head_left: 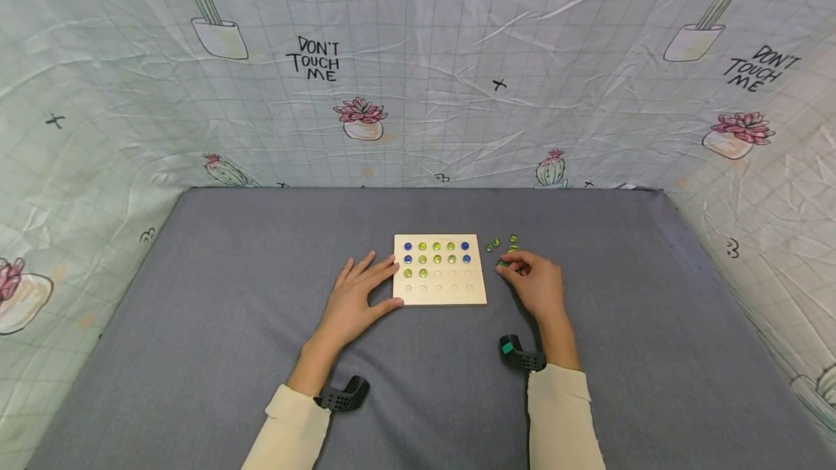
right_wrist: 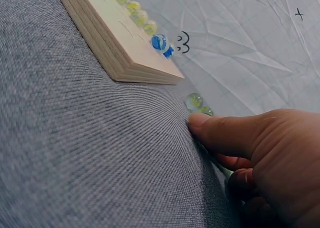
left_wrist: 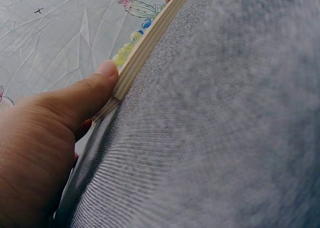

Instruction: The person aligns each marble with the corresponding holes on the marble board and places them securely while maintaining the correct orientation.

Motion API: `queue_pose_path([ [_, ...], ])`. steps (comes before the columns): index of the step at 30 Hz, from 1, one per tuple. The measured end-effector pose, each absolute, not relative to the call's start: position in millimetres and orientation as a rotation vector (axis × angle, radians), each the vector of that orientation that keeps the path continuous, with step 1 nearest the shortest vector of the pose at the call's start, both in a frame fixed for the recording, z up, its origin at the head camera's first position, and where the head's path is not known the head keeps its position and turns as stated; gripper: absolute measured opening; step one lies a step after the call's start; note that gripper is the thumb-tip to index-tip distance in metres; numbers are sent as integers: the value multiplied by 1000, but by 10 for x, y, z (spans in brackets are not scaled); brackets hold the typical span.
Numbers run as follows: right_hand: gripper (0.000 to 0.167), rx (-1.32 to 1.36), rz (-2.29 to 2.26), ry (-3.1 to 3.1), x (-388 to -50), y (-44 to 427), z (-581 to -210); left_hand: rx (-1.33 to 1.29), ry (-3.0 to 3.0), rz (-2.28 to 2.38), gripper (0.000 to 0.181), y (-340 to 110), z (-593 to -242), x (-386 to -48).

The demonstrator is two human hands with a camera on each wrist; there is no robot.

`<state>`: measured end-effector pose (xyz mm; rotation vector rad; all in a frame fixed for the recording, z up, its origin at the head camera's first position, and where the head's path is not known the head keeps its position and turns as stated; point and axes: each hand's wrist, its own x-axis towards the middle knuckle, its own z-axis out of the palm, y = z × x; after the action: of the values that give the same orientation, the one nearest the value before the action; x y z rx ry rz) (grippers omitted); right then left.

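Left hand spread against the board, right hand pinching a green marble, we could scatter the loose marbles if our knuckles brush them

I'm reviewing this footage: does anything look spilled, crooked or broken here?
Nothing stands out. The wooden board lies flat, its marbles sit in neat rows, and the loose green marbles beside it lie near the right hand.
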<state>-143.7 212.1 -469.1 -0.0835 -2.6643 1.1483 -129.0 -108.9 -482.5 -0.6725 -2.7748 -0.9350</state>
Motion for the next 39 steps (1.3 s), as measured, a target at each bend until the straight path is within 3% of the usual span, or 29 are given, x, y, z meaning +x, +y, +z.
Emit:
queue_pose_path([
  [39, 14, 143, 1291, -2644, -1478, 1667, -4624, -670, -2773, -951, 66, -1076, -4806, -1272],
])
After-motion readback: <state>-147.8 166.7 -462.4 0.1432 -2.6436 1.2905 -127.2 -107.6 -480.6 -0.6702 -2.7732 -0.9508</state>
